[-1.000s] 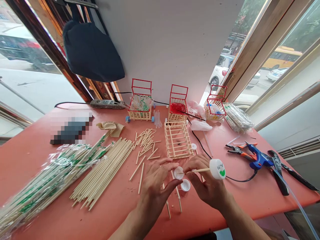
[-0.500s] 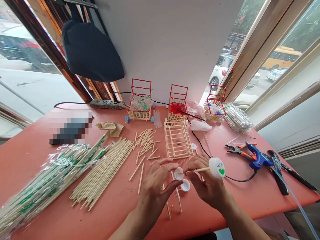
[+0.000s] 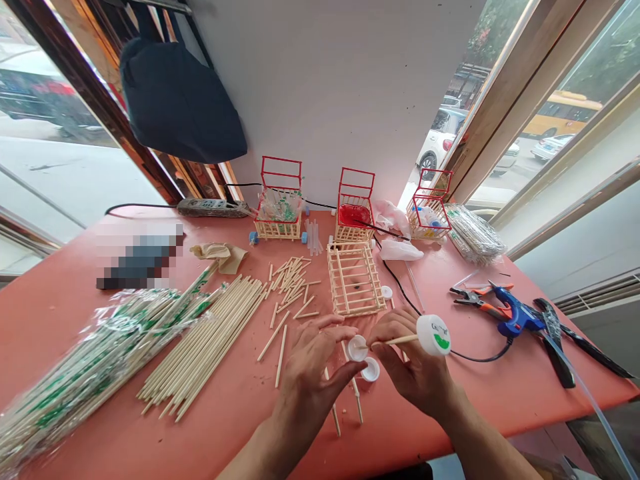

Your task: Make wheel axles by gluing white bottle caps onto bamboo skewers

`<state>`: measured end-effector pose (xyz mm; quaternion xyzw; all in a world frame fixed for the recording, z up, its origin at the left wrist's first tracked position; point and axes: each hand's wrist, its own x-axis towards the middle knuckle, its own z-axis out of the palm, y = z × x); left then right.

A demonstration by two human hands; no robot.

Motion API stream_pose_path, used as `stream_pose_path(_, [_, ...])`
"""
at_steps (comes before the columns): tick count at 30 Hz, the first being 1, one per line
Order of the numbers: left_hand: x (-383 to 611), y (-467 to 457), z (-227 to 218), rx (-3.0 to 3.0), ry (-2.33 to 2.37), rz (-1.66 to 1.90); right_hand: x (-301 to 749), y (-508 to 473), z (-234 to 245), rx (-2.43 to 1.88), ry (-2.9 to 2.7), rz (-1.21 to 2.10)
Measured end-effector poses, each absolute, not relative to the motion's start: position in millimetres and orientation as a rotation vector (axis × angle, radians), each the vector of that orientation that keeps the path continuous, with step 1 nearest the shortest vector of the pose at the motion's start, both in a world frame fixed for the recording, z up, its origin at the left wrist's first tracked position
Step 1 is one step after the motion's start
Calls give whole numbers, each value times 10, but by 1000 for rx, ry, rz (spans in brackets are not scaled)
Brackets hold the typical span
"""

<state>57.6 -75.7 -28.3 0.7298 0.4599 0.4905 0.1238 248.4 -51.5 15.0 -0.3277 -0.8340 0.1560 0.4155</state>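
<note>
Between thumb and fingers, my left hand [image 3: 313, 363] pinches a white bottle cap [image 3: 357, 348] with its hollow side facing right. My right hand [image 3: 413, 363] grips a thin wooden stick [image 3: 404, 340]. One end of the stick reaches into the held cap; a second white cap [image 3: 434, 335] with a green mark sits on its other end. Another white cap [image 3: 370, 369] lies on the table just below my fingers. Two jointed sticks [image 3: 357, 403] lie beneath my hands, partly hidden. Beyond them stands a wooden stick frame [image 3: 356, 279].
Loose sticks [image 3: 205, 340] and short pieces [image 3: 290, 280] lie left, beside bagged sticks [image 3: 100, 360]. At the back are several small stick carts [image 3: 280, 227] with red handles. A blue glue gun [image 3: 520, 317] and pliers [image 3: 473, 300] lie right; its black cord [image 3: 475, 361] runs near my right hand.
The cap on the right end of the stick has turned slightly, shifting its green mark. Both hands keep nearly the same place, and the view has moved a little.
</note>
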Motion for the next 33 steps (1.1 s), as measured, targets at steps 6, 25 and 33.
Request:
stream_pose_path(6, [587, -761, -276, 2116, 1338, 1448, 2490, -506, 133, -790, -2089, 380])
stream_pose_path(25, [586, -763, -287, 2096, 1328, 1433, 2489, -501, 147, -783, -2086, 421])
stream_pose_path(33, [588, -762, -278, 2100, 1304, 1450, 2487, -504, 161, -765, -2095, 432])
